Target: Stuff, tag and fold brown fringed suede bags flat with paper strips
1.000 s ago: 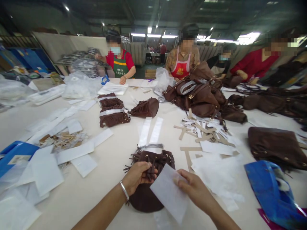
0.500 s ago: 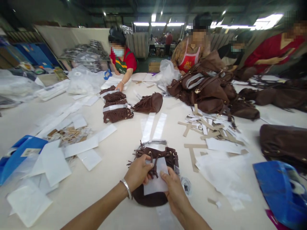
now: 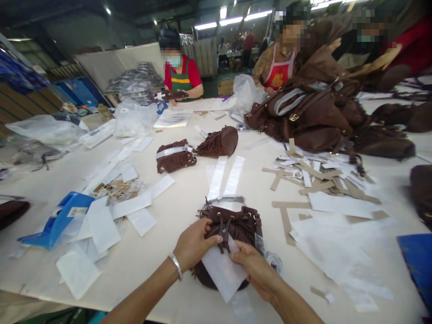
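A small dark brown fringed drawstring bag (image 3: pixel 252 225) lies on the table in front of me. My left hand (image 3: pixel 194 243), with a silver bangle at its wrist, pinches the bag's drawstring (image 3: pixel 224 238) near its tassel ends. A translucent white paper sheet (image 3: pixel 224 274) slants over the front of the bag, its upper part beneath the tassels. My right hand (image 3: pixel 253 265) grips this sheet by its right edge, thumb on top. A coiled strap in clear wrapping (image 3: pixel 275 262) sits against the bag's right side.
Paper and tan strips (image 3: pixel 324 175) are heaped at right, below piled brown bags (image 3: pixel 303 112). Two fringed bags (image 3: pixel 176 156) (image 3: pixel 221 141) lie ahead. Left are white sheets (image 3: pixel 101 229) and a blue holder (image 3: pixel 57 220). Co-workers stand across the table (image 3: pixel 249 180).
The sheet has turned diagonally and slid lower across the bag, while both hands stay close to the tassels. Across the table, a co-worker has lifted one fringed bag away. My view has shifted left.
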Tool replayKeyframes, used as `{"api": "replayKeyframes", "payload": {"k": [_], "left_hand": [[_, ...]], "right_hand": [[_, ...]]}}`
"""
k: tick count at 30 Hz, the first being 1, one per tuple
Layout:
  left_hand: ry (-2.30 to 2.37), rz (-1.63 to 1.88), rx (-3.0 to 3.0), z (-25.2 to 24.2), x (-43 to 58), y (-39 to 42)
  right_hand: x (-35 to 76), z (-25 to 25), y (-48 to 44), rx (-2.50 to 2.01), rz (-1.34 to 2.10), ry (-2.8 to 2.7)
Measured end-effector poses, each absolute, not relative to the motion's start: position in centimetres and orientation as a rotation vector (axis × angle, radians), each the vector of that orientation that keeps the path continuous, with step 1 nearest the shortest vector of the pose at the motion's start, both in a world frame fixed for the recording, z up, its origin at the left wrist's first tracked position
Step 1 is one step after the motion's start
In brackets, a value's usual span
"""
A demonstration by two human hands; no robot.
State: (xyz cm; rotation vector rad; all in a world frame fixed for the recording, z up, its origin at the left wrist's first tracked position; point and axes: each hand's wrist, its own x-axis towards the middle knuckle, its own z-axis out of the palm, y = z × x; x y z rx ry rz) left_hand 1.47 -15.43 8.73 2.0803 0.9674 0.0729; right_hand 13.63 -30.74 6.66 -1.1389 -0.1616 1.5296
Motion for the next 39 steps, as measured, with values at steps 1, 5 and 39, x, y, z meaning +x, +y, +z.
{"api": "replayKeyframes", "payload": {"k": [1,5,39], "left_hand": [[0.971,0.013,2.023,8.4,1.6,-15.0],[0.951,-0.064,1.986,7.9,2.4,-14.0],[0.989,0.060,1.453,8.6,3.7,-15.1]], "right_hand": [[14.2,6.8,-30.7,-1.136,1.583,-0.212],[16.7,7.3,-29.4,-1.206,1.771,-0.415],[16.9,5.2,-28.6,-1.300,1.275,-0.179]]}}
